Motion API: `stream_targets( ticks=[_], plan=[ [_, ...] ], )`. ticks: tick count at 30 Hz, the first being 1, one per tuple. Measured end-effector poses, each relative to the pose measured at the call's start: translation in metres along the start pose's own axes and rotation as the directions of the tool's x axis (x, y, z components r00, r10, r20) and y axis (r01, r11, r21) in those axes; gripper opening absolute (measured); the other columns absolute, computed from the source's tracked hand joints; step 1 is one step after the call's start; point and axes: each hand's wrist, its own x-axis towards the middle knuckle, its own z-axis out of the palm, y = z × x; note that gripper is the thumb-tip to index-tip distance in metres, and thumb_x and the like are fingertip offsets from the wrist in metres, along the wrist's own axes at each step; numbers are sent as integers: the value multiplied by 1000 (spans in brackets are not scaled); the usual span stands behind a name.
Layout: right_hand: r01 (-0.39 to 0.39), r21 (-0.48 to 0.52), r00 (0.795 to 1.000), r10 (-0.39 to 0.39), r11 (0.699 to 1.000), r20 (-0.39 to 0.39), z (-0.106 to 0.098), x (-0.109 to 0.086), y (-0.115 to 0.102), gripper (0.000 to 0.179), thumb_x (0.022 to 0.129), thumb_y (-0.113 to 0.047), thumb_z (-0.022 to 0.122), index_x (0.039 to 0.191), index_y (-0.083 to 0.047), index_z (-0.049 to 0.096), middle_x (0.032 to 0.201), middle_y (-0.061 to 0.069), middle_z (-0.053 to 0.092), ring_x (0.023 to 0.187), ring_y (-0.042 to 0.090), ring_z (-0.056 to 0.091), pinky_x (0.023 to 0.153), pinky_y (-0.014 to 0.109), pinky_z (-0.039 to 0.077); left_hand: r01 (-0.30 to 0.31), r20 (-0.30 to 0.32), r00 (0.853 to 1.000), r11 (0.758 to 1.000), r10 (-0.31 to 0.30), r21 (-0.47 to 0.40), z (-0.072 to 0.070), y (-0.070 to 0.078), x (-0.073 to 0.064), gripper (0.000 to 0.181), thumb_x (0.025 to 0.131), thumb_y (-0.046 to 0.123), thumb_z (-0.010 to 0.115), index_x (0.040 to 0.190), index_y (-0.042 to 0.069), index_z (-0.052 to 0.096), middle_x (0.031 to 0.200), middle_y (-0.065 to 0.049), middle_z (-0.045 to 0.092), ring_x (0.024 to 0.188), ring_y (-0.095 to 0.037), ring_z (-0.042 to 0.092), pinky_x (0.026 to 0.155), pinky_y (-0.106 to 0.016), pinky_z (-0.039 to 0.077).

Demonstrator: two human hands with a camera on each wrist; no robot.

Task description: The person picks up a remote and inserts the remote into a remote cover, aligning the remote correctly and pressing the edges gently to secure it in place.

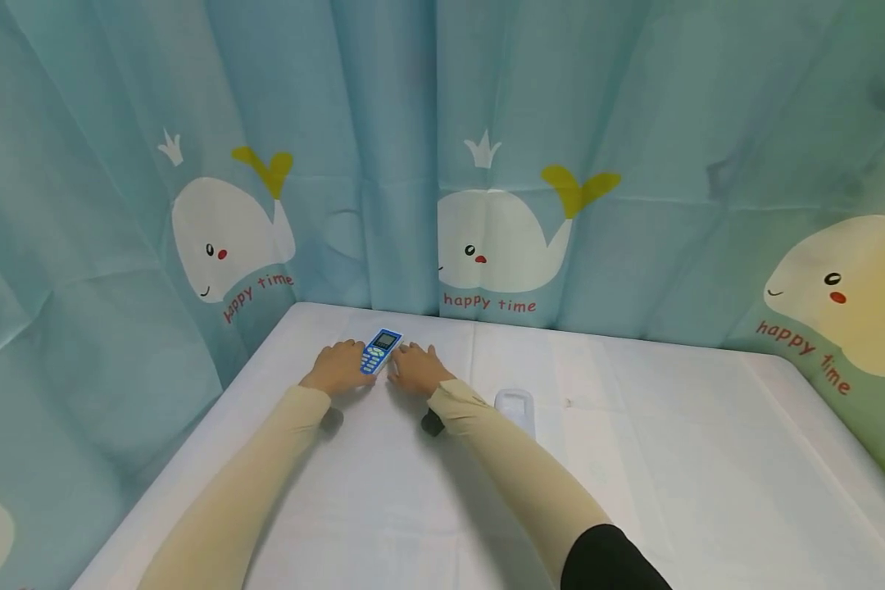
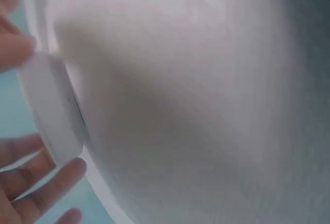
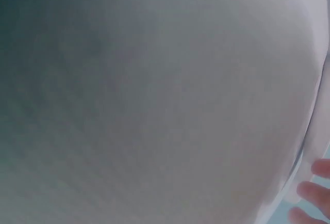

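A blue-and-white remote control (image 1: 379, 351), with a small grey screen and pale keys, is held between both hands near the table's far left, its face towards me. My left hand (image 1: 339, 366) grips its left side. In the left wrist view the left fingers (image 2: 54, 188) spread around one lower corner of the white casing (image 2: 51, 105). From the other side my right hand (image 1: 418, 369) holds the right edge with bent fingers. Right fingertips (image 3: 312, 190) lie against the pale casing in the right wrist view.
A pale translucent case (image 1: 516, 410) with a rounded outline lies on the white table (image 1: 678, 459), partly behind the right forearm. A dark wrist camera (image 1: 432, 423) shows below the right cuff. Blue curtains (image 1: 383, 123) with printed whales hang along the table's far and left edges.
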Motion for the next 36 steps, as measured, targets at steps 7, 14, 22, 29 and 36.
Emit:
stream_targets(
  ticks=[7, 14, 22, 29, 36],
  plan=[
    [-60, -2, 996, 60, 998, -59, 1, -1, 6, 42, 92, -26, 54, 126, -2, 55, 130, 13, 57, 124, 29, 51, 103, 50, 39, -2, 28, 1000, 996, 5, -93, -1, -4, -4, 67, 77, 27, 67, 132, -5, 46, 125, -23, 54, 112, -36, 53, 97, -52, 42],
    [-107, -8, 985, 105, 994, -137, -2, -3, 12, 33, 91, -17, 55, 119, 0, 57, 114, 16, 65, 106, 30, 61, 94, 50, 44, -50, 3, 999, 984, 51, -171, 2, -9, -7, 65, 75, 17, 69, 134, 3, 47, 126, -20, 53, 110, -33, 53, 99, -51, 41],
    [-68, -36, 980, 60, 997, -192, -1, -1, 18, 35, 90, -12, 57, 124, -6, 51, 118, 13, 64, 105, 30, 63, 89, 50, 48, -125, -50, 992, 982, 119, -142, 5, -9, -7, 64, 73, 7, 72, 134, 8, 50, 127, -16, 53, 113, -32, 54, 99, -48, 42],
    [-15, -101, 979, -6, 995, -203, -2, -1, 21, 36, 86, -12, 64, 122, -11, 58, 116, 8, 67, 101, 26, 64, 89, 49, 47, -157, -89, 985, 978, 146, -136, 2, -4, -10, 62, 74, 5, 72, 132, 4, 51, 126, -15, 54, 116, -32, 53, 99, -46, 43],
    [37, -146, 972, -69, 989, -225, -23, -9, 26, 49, 78, -21, 75, 122, -11, 57, 119, 6, 66, 111, 25, 61, 98, 52, 42, -165, -197, 971, 977, 136, -138, -13, 2, -22, 61, 76, 5, 71, 133, 5, 50, 126, -14, 53, 113, -30, 53, 101, -46, 41]
  ],
)
